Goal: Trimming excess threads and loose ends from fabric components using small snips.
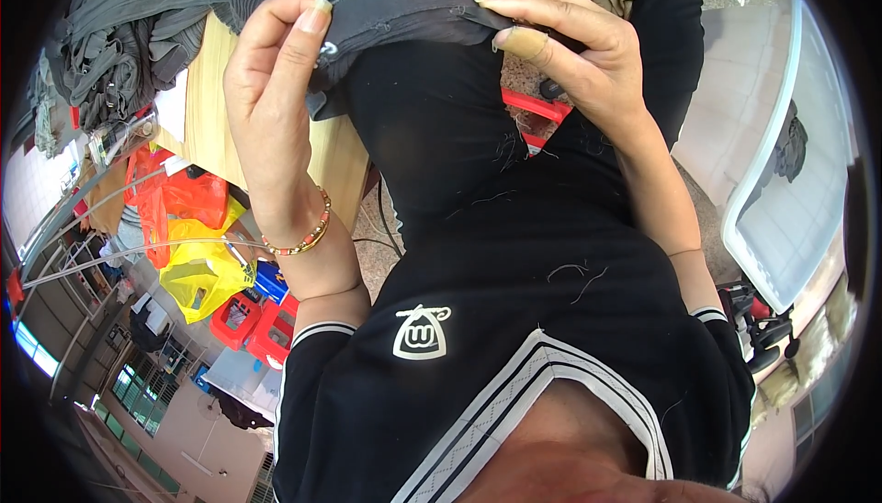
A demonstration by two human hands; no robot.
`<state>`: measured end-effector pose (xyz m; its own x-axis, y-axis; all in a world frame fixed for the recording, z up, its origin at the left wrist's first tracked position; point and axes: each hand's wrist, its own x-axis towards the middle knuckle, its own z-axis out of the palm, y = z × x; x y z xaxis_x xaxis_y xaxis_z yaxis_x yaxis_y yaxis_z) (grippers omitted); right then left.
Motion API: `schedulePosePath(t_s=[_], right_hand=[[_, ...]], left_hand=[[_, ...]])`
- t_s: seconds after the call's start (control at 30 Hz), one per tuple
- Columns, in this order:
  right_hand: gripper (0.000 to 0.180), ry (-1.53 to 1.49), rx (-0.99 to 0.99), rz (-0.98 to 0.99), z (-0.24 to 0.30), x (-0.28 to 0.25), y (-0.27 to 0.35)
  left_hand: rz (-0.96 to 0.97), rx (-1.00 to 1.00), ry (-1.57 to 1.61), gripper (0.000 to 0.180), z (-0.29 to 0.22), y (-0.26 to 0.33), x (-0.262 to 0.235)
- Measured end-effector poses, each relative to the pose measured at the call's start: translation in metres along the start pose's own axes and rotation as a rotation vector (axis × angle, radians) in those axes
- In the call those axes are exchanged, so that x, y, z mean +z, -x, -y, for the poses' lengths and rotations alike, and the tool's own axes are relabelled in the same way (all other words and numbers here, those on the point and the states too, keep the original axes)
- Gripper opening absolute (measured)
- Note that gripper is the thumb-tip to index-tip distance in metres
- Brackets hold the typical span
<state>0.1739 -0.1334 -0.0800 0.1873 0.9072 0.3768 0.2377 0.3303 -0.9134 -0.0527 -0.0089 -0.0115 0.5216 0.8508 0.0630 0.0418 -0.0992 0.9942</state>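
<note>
One grey ribbed garment [404, 7] spans the person's two hands at the far side, just above the lap. The left hand [276, 90], nearly closed, pinches its band's left end; the right hand [588, 62], fingers loosely bent, grips the other end between thumb and forefinger. Leftward sit one wooden surface [209, 90], one yellow bag [197, 269]; rightward, one white tub [813, 214].

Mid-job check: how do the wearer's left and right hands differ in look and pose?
The left hand has a beaded bracelet at its wrist; the right hand shows none. The right thumb seems to wear a yellowish covering; the left thumb looks bare. The left thumb points up the picture, while the right one points left. Both are at the dark grey fabric.
</note>
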Motion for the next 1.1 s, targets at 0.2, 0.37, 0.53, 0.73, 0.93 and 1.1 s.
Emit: schedulePosePath(t_s=[0.2,0.37,0.53,0.73,0.93,1.1], right_hand=[[0.027,-0.016,0.009,-0.017,-0.002,0.002,-0.001],[0.026,0.002,-0.047,-0.032,-0.007,0.002,0.000],[0.025,-0.005,0.040,-0.034,0.000,-0.005,0.002],[0.027,0.039,0.055,-0.063,-0.006,-0.025,0.010],[0.025,0.100,0.055,-0.083,-0.012,-0.043,0.018],[0.029,0.085,0.065,-0.138,-0.001,-0.034,0.014]], left_hand=[[0.006,0.001,0.004,0.013,0.001,0.000,-0.001],[-0.002,-0.001,-0.010,0.012,0.000,0.000,-0.002],[0.002,-0.007,-0.029,0.013,-0.009,0.004,0.007],[0.072,0.048,-0.173,0.016,-0.023,0.004,0.020],[-0.076,-0.276,-0.026,0.011,-0.056,0.008,0.056],[-0.079,-0.220,-0.033,0.010,-0.050,0.009,0.057]])
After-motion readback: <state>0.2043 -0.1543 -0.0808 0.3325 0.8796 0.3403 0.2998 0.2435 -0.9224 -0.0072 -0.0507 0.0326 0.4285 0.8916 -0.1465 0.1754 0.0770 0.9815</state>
